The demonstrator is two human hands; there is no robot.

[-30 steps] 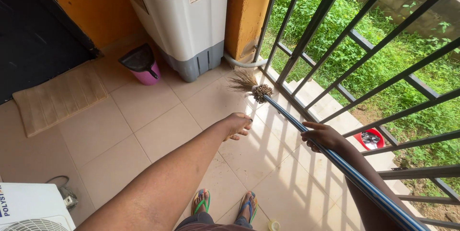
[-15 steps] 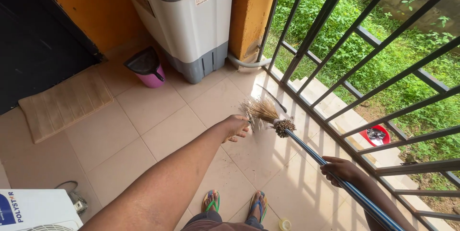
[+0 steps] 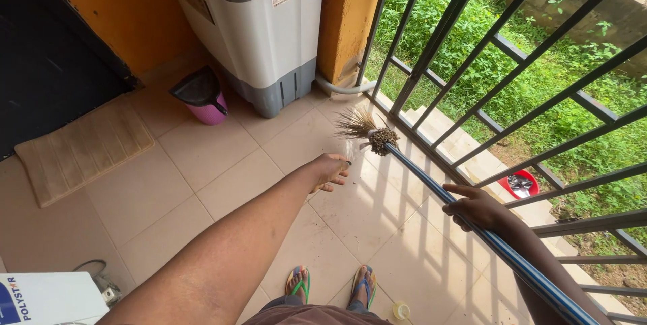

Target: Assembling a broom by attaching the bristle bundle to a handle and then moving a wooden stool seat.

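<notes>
My right hand (image 3: 477,208) grips the blue handle (image 3: 431,187) of a broom, whose brown bristle head (image 3: 367,130) rests low over the beige tiled floor (image 3: 202,183) near the railing. My left hand (image 3: 330,170) is stretched forward with loosely curled fingers, holding nothing, just left of the handle and below the bristles. My feet in green and blue flip-flops (image 3: 331,284) show at the bottom.
A white and grey washing machine (image 3: 259,28) stands at the back beside an orange pillar (image 3: 347,18). A pink bin with a dark lid (image 3: 205,99) and a tan doormat (image 3: 81,150) lie left. Black railing bars (image 3: 472,76) run along the right. A white appliance (image 3: 47,298) sits bottom left.
The broom head swung back from the far tiles toward my left hand, then out a little again. My right hand slid along the handle. My left arm stayed outstretched.
</notes>
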